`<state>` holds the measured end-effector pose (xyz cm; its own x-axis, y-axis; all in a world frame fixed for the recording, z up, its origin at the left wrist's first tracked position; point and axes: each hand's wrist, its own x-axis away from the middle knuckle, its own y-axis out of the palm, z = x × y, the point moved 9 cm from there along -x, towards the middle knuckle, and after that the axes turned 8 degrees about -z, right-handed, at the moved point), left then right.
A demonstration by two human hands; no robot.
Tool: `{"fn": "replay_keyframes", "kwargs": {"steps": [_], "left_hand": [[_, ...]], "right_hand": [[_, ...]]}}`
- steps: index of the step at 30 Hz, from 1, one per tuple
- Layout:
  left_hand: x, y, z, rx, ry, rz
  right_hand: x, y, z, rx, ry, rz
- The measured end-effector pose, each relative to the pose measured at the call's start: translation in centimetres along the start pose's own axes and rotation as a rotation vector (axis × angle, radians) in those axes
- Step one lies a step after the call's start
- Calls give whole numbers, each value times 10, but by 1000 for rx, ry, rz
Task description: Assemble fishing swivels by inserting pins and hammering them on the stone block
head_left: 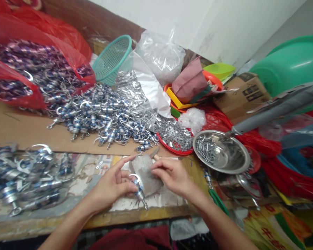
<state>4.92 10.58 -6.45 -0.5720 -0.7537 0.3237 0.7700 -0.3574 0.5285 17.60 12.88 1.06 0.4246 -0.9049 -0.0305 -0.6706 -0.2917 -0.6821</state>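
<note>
My left hand [111,184] is closed on a small silver-and-blue metal fitting [139,193] with a curved hook at its top and an eye at its lower end. Behind the fitting, a grey block [147,171] rests on the worn bench top. My right hand [173,174] is at the right side of the block, its thumb and fingertips pinched together; anything between them is hidden. Just beyond the block lies a small knife-like blade [154,152] with a pale handle. Left of my left hand are several similar fittings [10,191], somewhat blurred.
A large pile of fittings [94,114] spills from a red bag [36,95]. Small metal clips [174,132] lie on a red plate. At right stands a steel bowl [232,156] of metal pins, beneath a grey tool handle [263,118]. A teal basket [112,59] leans behind.
</note>
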Motion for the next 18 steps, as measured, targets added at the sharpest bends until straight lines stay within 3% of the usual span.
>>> {"fn": "replay_keyframes", "kwargs": {"steps": [3, 8, 18], "left_hand": [[0, 1, 2, -11, 28, -13], [1, 0, 0, -10, 47, -20], [1, -4, -4, -18, 23, 11]], "right_hand": [[1, 30, -29, 15, -45, -165], [-9, 43, -33, 80, -35, -321], [22, 35, -39, 433, -98, -261]]}}
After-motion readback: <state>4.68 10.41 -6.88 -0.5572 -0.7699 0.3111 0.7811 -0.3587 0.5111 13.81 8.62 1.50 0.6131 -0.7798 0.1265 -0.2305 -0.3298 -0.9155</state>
